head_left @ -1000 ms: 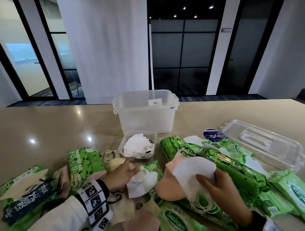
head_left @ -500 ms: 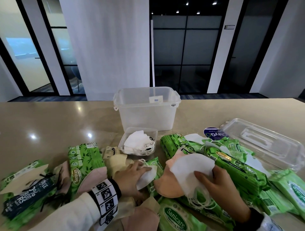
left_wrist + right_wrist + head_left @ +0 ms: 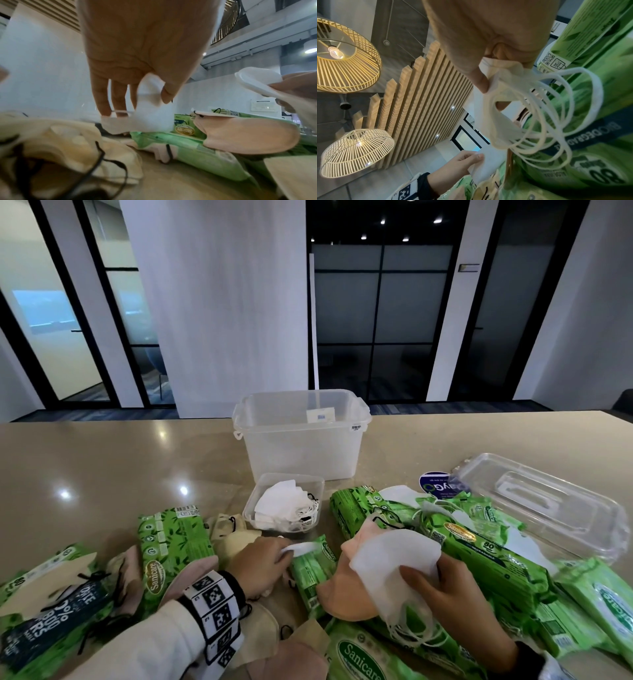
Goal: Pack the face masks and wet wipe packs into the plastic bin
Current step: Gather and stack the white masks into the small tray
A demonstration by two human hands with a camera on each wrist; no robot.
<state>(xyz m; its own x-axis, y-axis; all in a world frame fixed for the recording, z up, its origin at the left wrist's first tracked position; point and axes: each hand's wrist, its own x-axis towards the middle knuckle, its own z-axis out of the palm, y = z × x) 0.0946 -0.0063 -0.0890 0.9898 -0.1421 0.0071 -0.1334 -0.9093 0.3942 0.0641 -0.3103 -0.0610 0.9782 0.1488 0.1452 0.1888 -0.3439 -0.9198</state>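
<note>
My left hand (image 3: 263,565) pinches a white face mask (image 3: 301,547) low over the table; in the left wrist view the thumb and fingers hold that mask (image 3: 150,108). My right hand (image 3: 445,594) grips a stack of white masks (image 3: 394,563), their ear loops (image 3: 556,121) dangling below. A peach mask (image 3: 342,597) lies under that stack. Green wet wipe packs (image 3: 479,559) and beige masks (image 3: 236,542) are scattered around both hands. The large clear plastic bin (image 3: 301,440) stands farther back, centre. A small clear tray (image 3: 251,508) in front of it holds white masks.
The bin's clear lid (image 3: 548,508) lies at the right, partly over wipe packs. More green packs (image 3: 174,546) and a dark-labelled pack (image 3: 51,621) lie at the left. The tan table (image 3: 102,467) stretches to the left of the bin.
My left hand has closed its pinch on the white mask and pulled it a little to the right. The right hand keeps its stack of masks almost still.
</note>
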